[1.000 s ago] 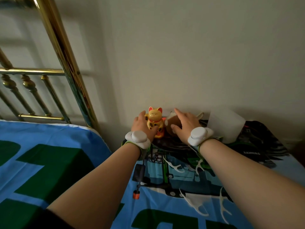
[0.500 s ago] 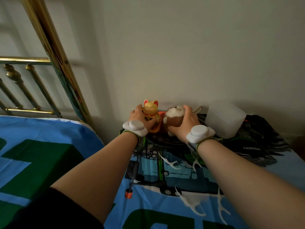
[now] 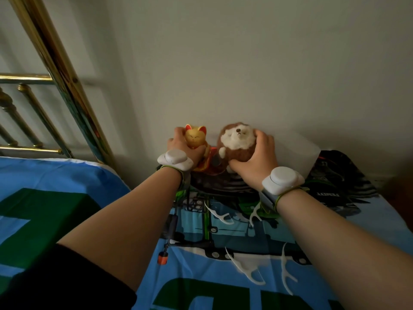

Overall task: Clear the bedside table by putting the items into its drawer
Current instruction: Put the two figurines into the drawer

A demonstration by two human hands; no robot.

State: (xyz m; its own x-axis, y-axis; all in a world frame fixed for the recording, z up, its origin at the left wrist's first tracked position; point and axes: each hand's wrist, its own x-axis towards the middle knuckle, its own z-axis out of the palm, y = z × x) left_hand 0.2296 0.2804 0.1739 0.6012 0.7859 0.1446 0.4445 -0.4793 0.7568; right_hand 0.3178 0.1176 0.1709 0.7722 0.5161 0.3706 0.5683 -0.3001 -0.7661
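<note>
Since half a second ago, both toys have been lifted clear of the table (image 3: 245,222) at the wall: the gold cat figurine (image 3: 194,138) is now raised in the left hand (image 3: 185,148), its fingers closed round the body, and the brown plush hedgehog (image 3: 237,145) has been tipped face-up in the right hand (image 3: 257,159), whose fingers are wrapped over its back and underside. A second ago the right hand was only settling on the plush. Both are held just above the table's far edge, beside the white box (image 3: 299,153). The pick-up looks done; carrying them to the drawer is judged to be next. The drawer cannot be seen. White floss picks (image 3: 221,217) remain on the table, nearer than the toys.
</note>
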